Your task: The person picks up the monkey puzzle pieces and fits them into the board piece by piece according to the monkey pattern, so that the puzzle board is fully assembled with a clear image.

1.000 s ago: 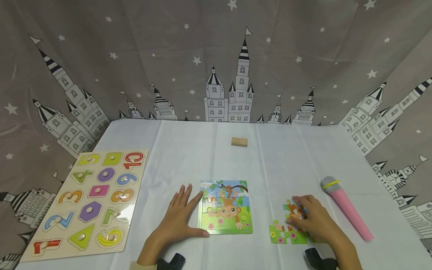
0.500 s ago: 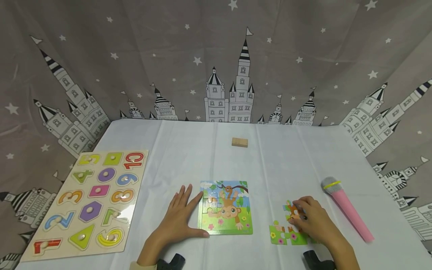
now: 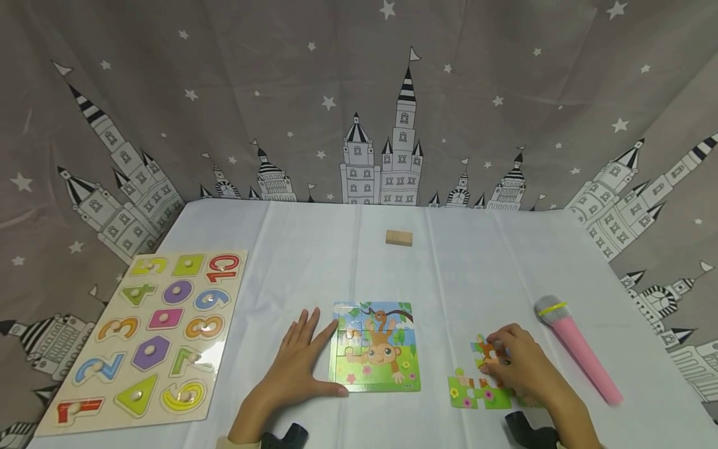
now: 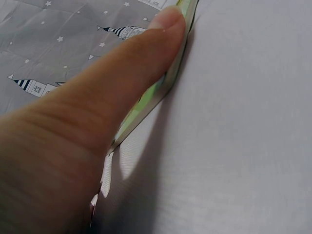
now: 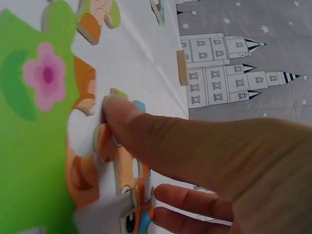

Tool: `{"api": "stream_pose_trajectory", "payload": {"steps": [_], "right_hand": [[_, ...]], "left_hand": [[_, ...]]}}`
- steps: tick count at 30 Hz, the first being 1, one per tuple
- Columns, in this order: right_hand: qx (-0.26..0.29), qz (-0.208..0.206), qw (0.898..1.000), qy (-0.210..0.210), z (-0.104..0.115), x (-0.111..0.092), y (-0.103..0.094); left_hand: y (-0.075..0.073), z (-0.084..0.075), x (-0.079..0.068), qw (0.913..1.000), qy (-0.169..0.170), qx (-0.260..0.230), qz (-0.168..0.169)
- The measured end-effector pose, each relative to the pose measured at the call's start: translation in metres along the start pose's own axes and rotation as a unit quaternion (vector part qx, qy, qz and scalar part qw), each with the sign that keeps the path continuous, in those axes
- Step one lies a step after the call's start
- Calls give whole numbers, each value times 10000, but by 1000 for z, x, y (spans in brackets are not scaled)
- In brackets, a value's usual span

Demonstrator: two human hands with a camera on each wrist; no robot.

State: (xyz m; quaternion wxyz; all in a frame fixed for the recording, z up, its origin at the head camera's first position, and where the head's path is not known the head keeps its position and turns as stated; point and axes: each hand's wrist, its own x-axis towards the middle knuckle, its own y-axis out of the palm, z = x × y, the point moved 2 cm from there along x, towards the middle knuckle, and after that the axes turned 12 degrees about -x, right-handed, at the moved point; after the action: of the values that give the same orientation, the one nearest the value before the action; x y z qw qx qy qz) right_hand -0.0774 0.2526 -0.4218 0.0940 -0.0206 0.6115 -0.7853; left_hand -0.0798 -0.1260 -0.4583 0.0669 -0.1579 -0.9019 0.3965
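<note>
My left hand lies with fingers spread at the left side of a square monkey jigsaw puzzle. Its thumb rests on the puzzle's edge near the lower left corner, and the index fingertip meets the left edge higher up. Further right, my right hand pinches a jigsaw piece with orange animal artwork between thumb and fingers. Just below it lie green flower pieces, one of which fills the left of the right wrist view. The hand hides part of this group of pieces.
A wooden number and shape peg board lies on the left of the white-covered table. To the right is a pink toy microphone with a grey head. A small wooden block sits near the back, before a grey castle-print curtain.
My right hand shifts only slightly around the animal piece, its fingers staying at the same spot. The left hand keeps its place on the monkey puzzle.
</note>
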Motion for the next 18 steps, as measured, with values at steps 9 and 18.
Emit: {"api": "stream_pose_trajectory", "payload": {"steps": [9,18], "right_hand": [[162,83,9998,-114,-1,5,0],[432,66,9990,-65,0,4,1]], "left_hand": [[1,0,0,9998,109,-33,-158],[1,-1,0,10000,21,-34,-45]]}}
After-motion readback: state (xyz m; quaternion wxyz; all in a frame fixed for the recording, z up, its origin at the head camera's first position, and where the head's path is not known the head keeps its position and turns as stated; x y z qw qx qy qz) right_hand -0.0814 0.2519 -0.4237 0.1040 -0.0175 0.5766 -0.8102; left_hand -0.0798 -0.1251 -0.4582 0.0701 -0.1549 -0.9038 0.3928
